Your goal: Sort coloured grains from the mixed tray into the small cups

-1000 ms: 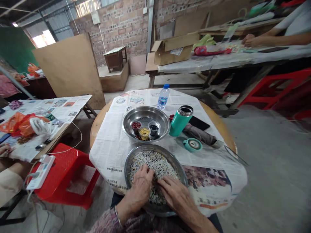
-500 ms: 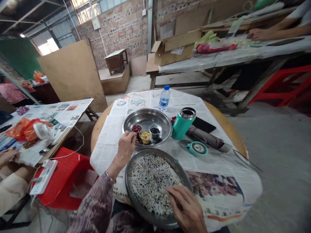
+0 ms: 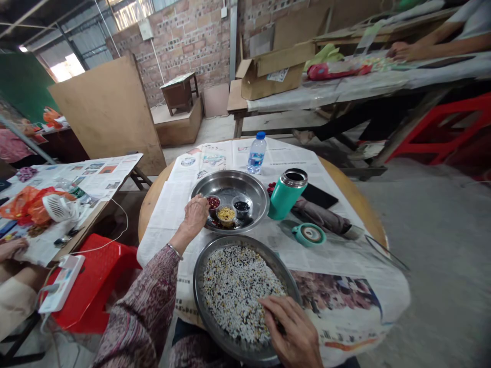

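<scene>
My left hand (image 3: 195,214) is at the left rim of a steel basin (image 3: 259,217), its fingers pinched together beside a small clear cup of dark red beads or grains (image 3: 214,203). Whatever the pinch holds is too small to make out. Close by in that basin are a cup of yellow ones (image 3: 226,214) and a cup of black ones (image 3: 241,207). Nearer me is a round metal pan (image 3: 199,260) of mixed white, black and yellow grains or beads (image 3: 238,286). Over its right side my right hand (image 3: 293,327) has its fingers curled in, fingertips at the grains; their contents are hidden.
A newspaper-covered round table (image 3: 345,255) holds a water bottle (image 3: 257,153), an uncapped green flask (image 3: 287,194), its lid (image 3: 309,234) and a folded umbrella (image 3: 322,217). Red stools (image 3: 99,276) stand left and right. Other people sit at neighbouring tables.
My left hand has shifted slightly left and up, along the basin's rim by the red cup. My right hand stays over the pan. The view has shifted a little.
</scene>
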Demonstrator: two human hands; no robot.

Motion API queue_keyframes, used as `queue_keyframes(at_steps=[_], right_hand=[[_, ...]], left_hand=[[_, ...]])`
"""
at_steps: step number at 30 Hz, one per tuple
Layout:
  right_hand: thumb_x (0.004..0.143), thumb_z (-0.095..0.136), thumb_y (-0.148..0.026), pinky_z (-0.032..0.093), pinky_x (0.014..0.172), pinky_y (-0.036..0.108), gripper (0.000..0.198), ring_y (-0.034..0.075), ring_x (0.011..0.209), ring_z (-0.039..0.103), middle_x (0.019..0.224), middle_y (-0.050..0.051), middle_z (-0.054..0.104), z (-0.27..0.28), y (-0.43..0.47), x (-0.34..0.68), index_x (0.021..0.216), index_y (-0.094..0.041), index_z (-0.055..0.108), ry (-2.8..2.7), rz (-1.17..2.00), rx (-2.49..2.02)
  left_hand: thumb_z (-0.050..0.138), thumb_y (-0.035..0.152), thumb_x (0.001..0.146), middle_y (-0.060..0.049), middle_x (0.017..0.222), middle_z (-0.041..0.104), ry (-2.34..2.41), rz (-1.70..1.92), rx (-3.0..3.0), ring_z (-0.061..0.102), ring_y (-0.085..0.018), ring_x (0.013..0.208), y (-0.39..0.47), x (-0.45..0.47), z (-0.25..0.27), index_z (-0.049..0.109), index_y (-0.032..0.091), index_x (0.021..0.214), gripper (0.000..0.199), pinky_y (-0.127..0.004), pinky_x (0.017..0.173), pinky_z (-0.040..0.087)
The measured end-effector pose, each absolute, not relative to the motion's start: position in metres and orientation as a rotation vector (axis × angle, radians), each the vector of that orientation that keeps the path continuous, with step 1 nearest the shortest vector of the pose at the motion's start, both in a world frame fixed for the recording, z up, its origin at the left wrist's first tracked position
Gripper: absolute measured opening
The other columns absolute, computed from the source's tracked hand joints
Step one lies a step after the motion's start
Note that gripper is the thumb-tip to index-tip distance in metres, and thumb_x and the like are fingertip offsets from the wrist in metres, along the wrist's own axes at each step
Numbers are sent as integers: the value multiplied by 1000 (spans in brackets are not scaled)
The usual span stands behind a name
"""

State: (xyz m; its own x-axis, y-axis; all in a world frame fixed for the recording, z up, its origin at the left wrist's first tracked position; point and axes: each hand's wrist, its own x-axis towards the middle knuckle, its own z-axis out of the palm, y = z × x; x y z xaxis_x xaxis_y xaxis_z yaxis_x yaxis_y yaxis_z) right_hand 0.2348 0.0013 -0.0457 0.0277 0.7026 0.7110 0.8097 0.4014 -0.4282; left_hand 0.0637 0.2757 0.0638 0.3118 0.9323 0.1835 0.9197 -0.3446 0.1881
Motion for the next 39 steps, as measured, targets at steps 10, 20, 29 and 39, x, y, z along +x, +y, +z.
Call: queue_keyframes(at_steps=[10,20,29,39], right_hand=[[92,54,-14,54,81,35,18,18,83,68,89,4,72,-45,0,234,103,-21,66,-1698,-92,-1337],[90,55,-11,54,80,34,20,18,82,68,88,4,73,-42,-1,233,102,-23,67,-1688,-52,-1361],[88,56,-10,54,81,34,19,18,83,67,89,3,72,-41,-1,231,99,-23,66,-1670,-30,-1362],[89,55,-10,53,80,33,19,18,83,66,88,3,72,-43,0,231,97,-23,67,-1648,-32,-1338]], left_hand=[[55,17,94,-5,93,64,1726,576,2519,62,-15,88,260,69,80,65,16,91,11,-26,82,48],[60,19,91,1,87,62,737,-35,2535,60,-12,82,88,22,55,63,21,83,8,-22,73,47],[42,13,97,-7,104,58,1177,47,2659,56,-20,101,108,37,23,60,18,100,18,-34,90,50],[54,8,90,-5,104,60,1314,209,2391,59,-17,97,96,45,5,60,18,106,20,-31,93,49]])
